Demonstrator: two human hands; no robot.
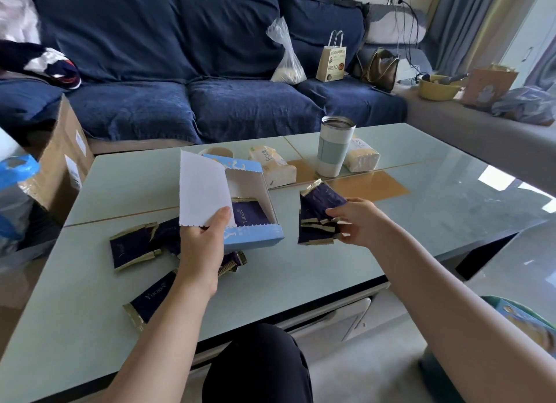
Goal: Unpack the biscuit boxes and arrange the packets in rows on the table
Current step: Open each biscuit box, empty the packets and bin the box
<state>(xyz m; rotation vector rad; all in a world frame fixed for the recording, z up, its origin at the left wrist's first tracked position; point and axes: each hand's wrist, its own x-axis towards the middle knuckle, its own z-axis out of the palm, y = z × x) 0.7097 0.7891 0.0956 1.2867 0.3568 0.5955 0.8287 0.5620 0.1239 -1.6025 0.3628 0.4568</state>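
Observation:
My left hand [204,246] grips the open light-blue biscuit box [255,235] at its near corner, the white lid flap [203,192] folded up. One dark navy packet [249,213] with gold edges lies inside the box. My right hand [358,222] holds a bunch of several navy packets [317,219] just right of the box, above the pale green table [301,273]. More navy packets lie loose on the table: one at the left [132,247], one near my left forearm [150,300], others partly hidden under my left hand.
A steel tumbler [334,147], two tissue packs [272,165] and a cup stand at the table's far side. A cardboard carton [63,159] sits left of the table. Behind is a blue sofa [192,101] with bags. Another blue box [526,321] shows at lower right.

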